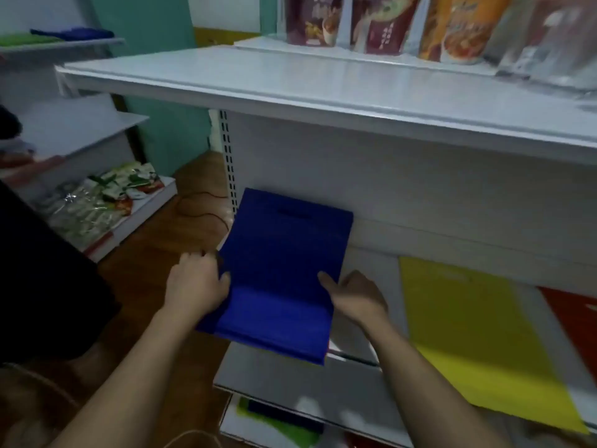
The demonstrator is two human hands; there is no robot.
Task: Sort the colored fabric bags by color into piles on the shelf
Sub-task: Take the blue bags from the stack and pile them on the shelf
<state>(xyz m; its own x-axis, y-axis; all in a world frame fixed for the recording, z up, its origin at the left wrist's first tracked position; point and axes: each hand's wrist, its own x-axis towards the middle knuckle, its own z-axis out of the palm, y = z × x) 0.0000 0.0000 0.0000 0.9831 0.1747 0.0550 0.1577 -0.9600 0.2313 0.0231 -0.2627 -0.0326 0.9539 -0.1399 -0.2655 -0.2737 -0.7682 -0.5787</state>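
A stack of blue fabric bags (pixel 284 260) is held over the left end of the middle shelf (pixel 290 376), its far edge tilted up against the shelf's back panel. My left hand (pixel 197 282) grips the stack's left edge. My right hand (pixel 355 295) holds the right edge, thumb on top. A yellow bag (pixel 478 337) lies flat on the same shelf to the right. Further right, at the frame's edge, lies a red bag (pixel 575 318). On the shelf below, green and dark blue bags (pixel 274 421) show partly.
The shelf above (pixel 323 88) overhangs the work area and carries snack packets (pixel 452 27) at the back. A low rack (pixel 142 218) with green packets stands on the wooden floor to the left. Another shelf at far left holds green and blue fabric (pixel 64 35).
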